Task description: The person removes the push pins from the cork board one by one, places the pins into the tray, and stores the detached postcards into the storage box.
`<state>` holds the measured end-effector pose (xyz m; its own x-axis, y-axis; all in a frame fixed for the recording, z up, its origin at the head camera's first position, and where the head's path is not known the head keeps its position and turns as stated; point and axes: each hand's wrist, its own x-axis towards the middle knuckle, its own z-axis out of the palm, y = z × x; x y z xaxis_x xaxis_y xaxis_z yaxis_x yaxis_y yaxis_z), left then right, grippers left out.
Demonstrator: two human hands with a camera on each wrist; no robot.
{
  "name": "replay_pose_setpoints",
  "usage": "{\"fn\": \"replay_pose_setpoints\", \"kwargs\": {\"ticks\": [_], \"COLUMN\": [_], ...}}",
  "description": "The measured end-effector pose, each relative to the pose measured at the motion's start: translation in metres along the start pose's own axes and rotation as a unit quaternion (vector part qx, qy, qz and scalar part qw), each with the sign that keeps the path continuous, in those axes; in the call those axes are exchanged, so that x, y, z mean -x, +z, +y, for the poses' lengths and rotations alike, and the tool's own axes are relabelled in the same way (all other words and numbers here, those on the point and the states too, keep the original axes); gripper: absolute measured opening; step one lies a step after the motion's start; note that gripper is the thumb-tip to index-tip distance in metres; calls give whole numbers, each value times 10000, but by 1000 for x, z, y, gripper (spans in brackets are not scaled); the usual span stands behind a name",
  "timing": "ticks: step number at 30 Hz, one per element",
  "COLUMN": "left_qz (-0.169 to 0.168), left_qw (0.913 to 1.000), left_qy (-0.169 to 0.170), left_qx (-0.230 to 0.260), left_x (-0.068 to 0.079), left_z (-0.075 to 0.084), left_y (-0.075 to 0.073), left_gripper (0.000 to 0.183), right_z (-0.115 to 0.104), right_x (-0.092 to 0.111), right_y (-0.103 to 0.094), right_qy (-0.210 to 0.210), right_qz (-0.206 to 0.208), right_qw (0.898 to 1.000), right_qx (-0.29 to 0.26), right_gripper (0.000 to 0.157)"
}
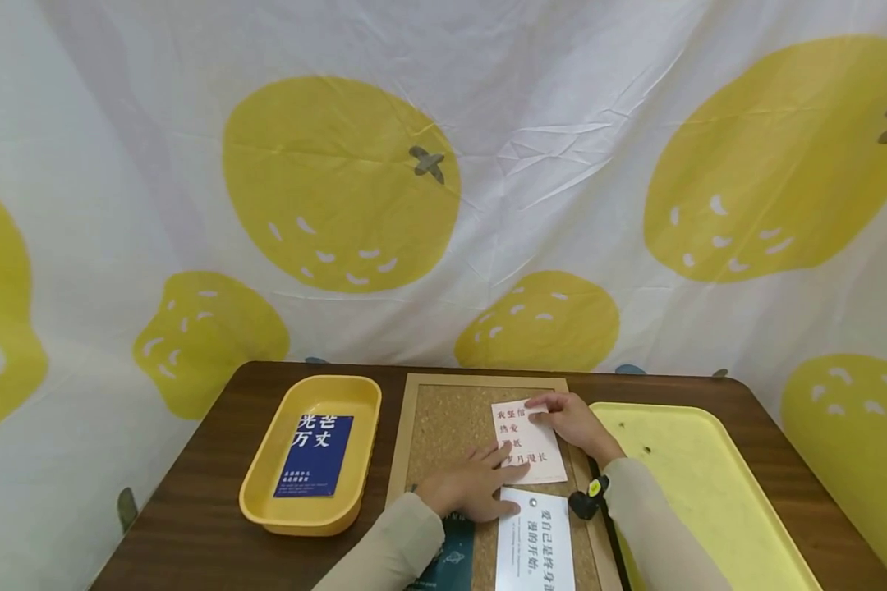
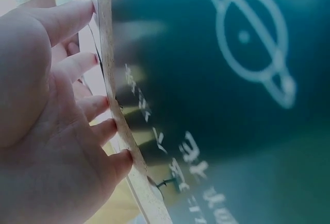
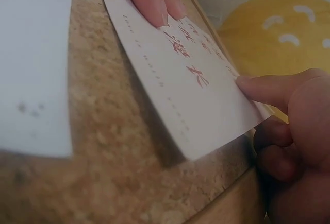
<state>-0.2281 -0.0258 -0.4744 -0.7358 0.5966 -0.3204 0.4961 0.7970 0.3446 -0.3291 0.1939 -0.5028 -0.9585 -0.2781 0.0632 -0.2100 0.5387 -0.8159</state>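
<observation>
A white card with red characters (image 1: 535, 469) lies over the upper right of a cork board (image 1: 451, 410); in the right wrist view its near edge casts a shadow on the cork. My right hand (image 1: 572, 423) pinches this card at its upper right, one fingertip on the printed face and other fingers curled by the edge. My left hand (image 1: 466, 488) is spread flat, fingertips on the card's lower left and thumb over the white card with dark characters (image 1: 535, 542) below. A dark green card with a planet drawing (image 2: 252, 33) is partly hidden under the left forearm.
To the left stands a yellow basket (image 1: 373, 427) with a blue card (image 1: 314, 460) inside. A pale yellow tray (image 1: 710, 484) lies on the right, with small dark bits near its far end. The brown table (image 1: 185, 509) meets a lemon-print curtain (image 1: 503, 213) behind.
</observation>
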Motion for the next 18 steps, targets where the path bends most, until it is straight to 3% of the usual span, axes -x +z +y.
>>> {"fn": "replay_pose_setpoints", "kwargs": {"ticks": [18], "left_qz": [183], "left_qw": [9997], "left_qy": [13], "left_qx": [167], "left_x": [-1], "left_z": [-1], "left_y": [2], "left_gripper": [62], "right_z": [3], "right_x": [-2], "right_y": [2], "right_qy": [225], "right_qz": [72], "right_qw": [9997], "right_qx": [-36], "right_gripper": [19]}}
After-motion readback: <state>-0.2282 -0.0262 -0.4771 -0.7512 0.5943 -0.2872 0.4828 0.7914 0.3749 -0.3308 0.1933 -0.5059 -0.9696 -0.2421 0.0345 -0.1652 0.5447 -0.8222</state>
